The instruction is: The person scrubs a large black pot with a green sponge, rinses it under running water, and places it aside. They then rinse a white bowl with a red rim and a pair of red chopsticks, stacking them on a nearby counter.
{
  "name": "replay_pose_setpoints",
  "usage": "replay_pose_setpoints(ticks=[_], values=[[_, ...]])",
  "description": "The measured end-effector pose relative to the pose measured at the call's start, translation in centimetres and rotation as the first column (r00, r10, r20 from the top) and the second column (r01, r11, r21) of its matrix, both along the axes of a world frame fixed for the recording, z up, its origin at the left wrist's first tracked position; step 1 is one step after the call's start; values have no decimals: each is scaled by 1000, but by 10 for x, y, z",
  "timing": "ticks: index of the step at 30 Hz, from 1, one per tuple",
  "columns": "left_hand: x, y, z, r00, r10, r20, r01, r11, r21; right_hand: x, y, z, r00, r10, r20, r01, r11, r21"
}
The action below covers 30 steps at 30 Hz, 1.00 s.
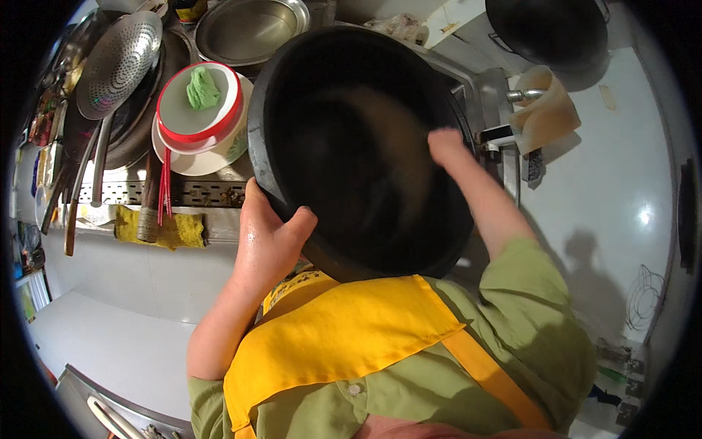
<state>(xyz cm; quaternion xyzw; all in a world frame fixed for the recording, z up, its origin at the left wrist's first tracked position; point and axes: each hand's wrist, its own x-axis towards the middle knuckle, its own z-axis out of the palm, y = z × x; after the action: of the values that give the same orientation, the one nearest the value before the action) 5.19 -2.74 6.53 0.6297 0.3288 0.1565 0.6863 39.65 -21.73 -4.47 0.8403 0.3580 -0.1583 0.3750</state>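
Note:
A large, deep black tub (pixel 340 219) is tilted in front of my chest, its wide mouth facing up towards me. My left hand (pixel 274 230) grips its rim at the lower left, thumb over the inner edge. My right hand (pixel 447 145) reaches in over the right side, fingers curled and blurred by motion. Whether it holds anything is hidden by blur and the dark interior. A faint tan arc shows on the inner wall, too smeared to identify.
Left on the steel counter are a red-rimmed bowl (pixel 233 118) holding a green cloth (pixel 203 89), red chopsticks (pixel 164 192), a perforated skimmer (pixel 120 66) and a yellow towel (pixel 186 228). Behind stands a metal basin (pixel 247 33). A black wok (pixel 548 30) hangs upper right, near a tap (pixel 526 95).

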Motion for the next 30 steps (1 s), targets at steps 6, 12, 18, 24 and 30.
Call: replay_pose_setpoints(ticks=[6, 12, 18, 24, 30], values=[[5, -4, -5, 997, 23, 77, -22, 1000, -21, -112, -25, 64, 853, -62, -519, 107, 993, 57], [7, -4, 2, 1000, 9, 30, -6, 997, -83, -158, -20, 50, 541, -51, -840, -15, 997, -70], [2, -5, 0, 999, 30, -29, -33, 993, -111, -46, -41, 21, 987, 163, -1, -163, 986, 20], [3, -6, 2, 997, 20, -70, -32, 984, -176, -19, -41, 47, 962, -137, -237, 257, 752, 607], [6, -8, 8, 995, 10, -100, -21, 993, -113, -12, -91, 47, 902, -423, 80, 275, 709, 650]])
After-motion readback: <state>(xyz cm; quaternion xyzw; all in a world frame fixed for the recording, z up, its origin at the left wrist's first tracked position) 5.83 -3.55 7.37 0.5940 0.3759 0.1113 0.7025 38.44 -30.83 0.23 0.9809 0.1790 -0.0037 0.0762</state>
